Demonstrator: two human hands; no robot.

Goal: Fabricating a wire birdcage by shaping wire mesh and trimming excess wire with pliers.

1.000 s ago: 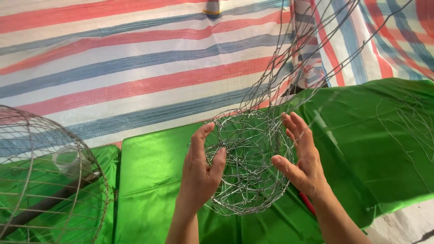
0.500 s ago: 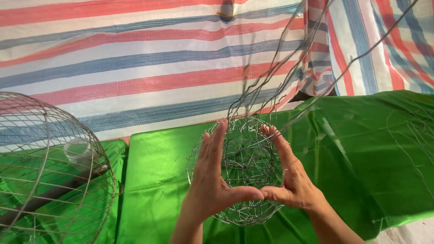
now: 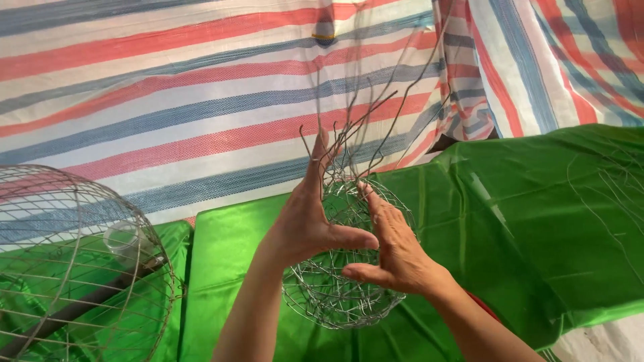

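Hands cupped a round wire-mesh ball [image 3: 335, 281] from both sides, held up over green sheeting [image 3: 537, 221]. L hand [image 3: 305, 224] was pressed flat on its left side, fingers up, thumb across the front; R hand [image 3: 396, 251] lay against its right side, fingers spread. Neither grip was closed round it, both palms open. Loose wire ends [image 3: 362, 127] stuck up from the top. Bigger wire cage [image 3: 74, 268] sat at the far left, w/ striped tarp [image 3: 201, 87] behind.
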